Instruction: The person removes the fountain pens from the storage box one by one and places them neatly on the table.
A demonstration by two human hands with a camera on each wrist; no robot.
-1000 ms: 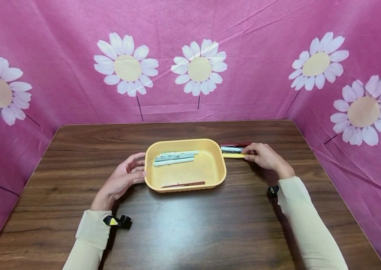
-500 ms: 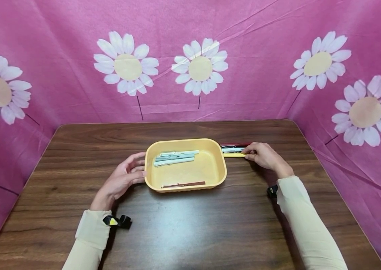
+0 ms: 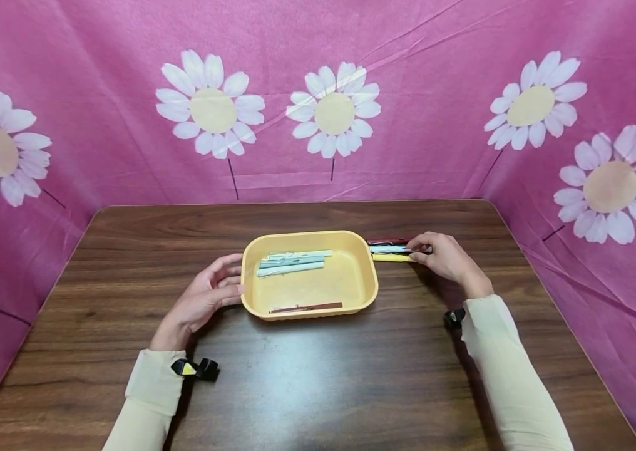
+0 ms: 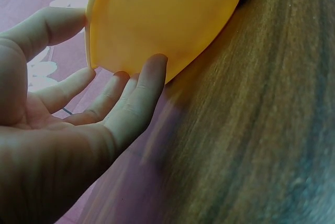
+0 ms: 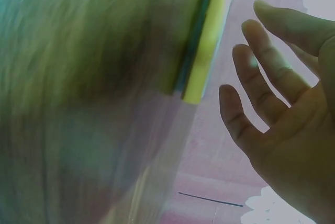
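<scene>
My left hand [image 3: 208, 294] rests its fingers at the left end of a yellow plastic tray [image 3: 374, 282]; in the left wrist view, fingertips touch the tray's end wall [image 4: 157, 20]. Three pale green and blue-green pens [image 3: 292, 269] lie together in the tray, and a dark red pen [image 3: 307, 307] lies along its near wall. Just right of the tray, my right hand [image 3: 444, 257] is over a row of pens, fingertips close above them. A yellow pen [image 3: 390, 257] is nearest me there, with a pale blue pen [image 3: 387, 249] behind it. The right wrist view shows the fingers spread beside the yellow pen [image 5: 204, 51].
At the back of the row a dark red pen [image 3: 388, 241] lies by the tray's right wall. All stand on a brown wood-grain table [image 3: 295, 388]. A pink cloth with white daisies [image 3: 408, 175] hangs behind the table and along its sides.
My right fingers have lifted slightly off the yellow pen and spread, baring more of it and the pale pen's end. The left hand and the tray have stayed put.
</scene>
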